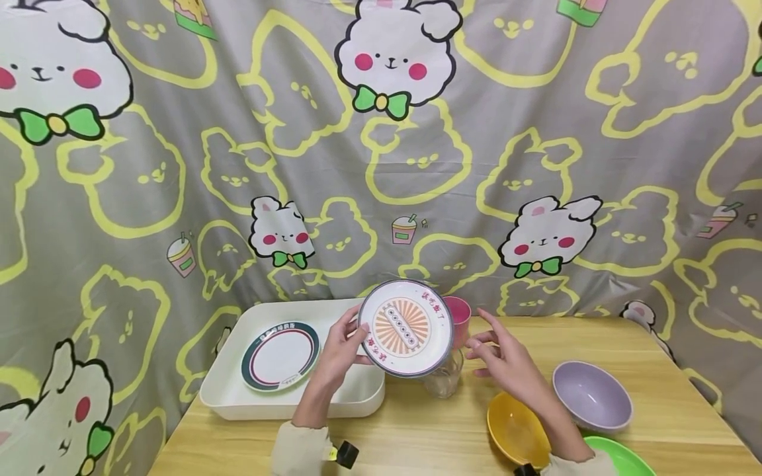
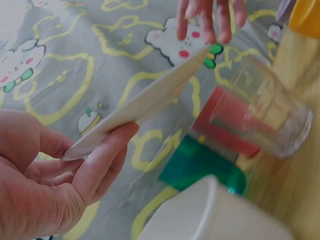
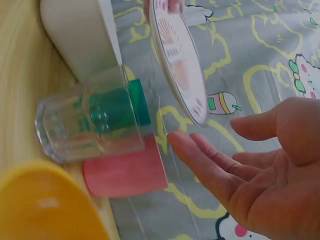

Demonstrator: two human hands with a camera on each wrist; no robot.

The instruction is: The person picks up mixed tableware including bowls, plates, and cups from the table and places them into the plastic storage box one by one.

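My left hand pinches the left edge of a white plate with an orange sunburst print and red lettering. The plate is held up over the table, its printed face toward the head camera. To its right, my right hand has its fingers spread and holds nothing; in the right wrist view its fingertips are near the plate's lower edge. Behind and below the plate are a clear glass, a pink cup and a green cup.
At left, a white tub holds a plate with a dark green rim. On the right are an orange bowl, a purple bowl and a bright green dish. A patterned curtain hangs behind the wooden table.
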